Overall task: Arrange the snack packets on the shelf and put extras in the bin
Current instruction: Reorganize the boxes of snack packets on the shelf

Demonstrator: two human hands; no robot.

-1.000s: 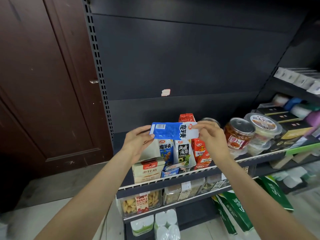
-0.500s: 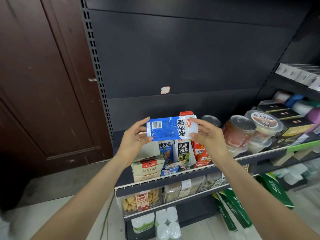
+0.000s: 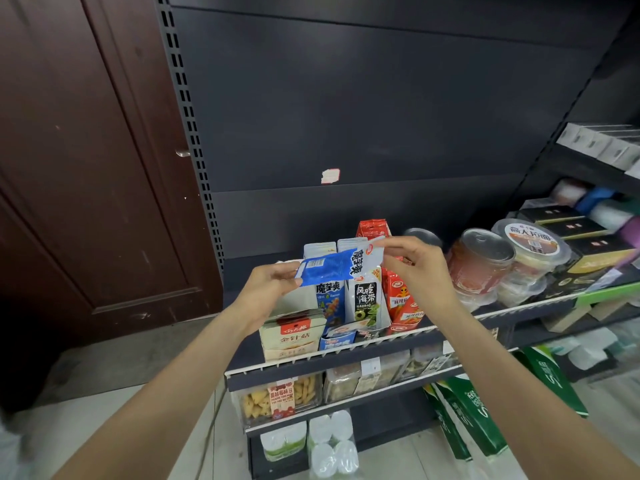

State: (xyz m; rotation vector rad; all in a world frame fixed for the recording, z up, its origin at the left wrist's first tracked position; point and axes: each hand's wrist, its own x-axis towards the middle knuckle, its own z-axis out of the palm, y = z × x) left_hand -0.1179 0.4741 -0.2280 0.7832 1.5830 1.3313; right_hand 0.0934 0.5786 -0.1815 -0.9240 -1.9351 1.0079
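A: What's moved?

B: The blue snack packet (image 3: 330,268) has tipped. Half a second back I held it flat and level, above the display boxes; now its right end rides up toward one o'clock and its left end dips toward seven, and it sits lower, right over the row of standing packets.

A: How are you holding it?

B: Both hands. My left hand (image 3: 268,289) pinches the low left end, thumb on the front face. My right hand (image 3: 414,263) pinches the white top corner between thumb and fingertips, the other fingers curled loosely.

A: Where's it headed?

B: My guess is the blue display box (image 3: 330,308) just under it, the one with the matching print. The black seaweed packet box (image 3: 367,303) stands beside that at three o'clock, then the red packets (image 3: 401,301). At nine o'clock is the beige carton (image 3: 294,336).

A: So what does the tilt mean?

B: I read it as turning the packet upright to slot in with its kind on the shelf (image 3: 332,356). The blue row looks fairly full, so it may not fit.

A: And the bin?

B: I can't see one from here.
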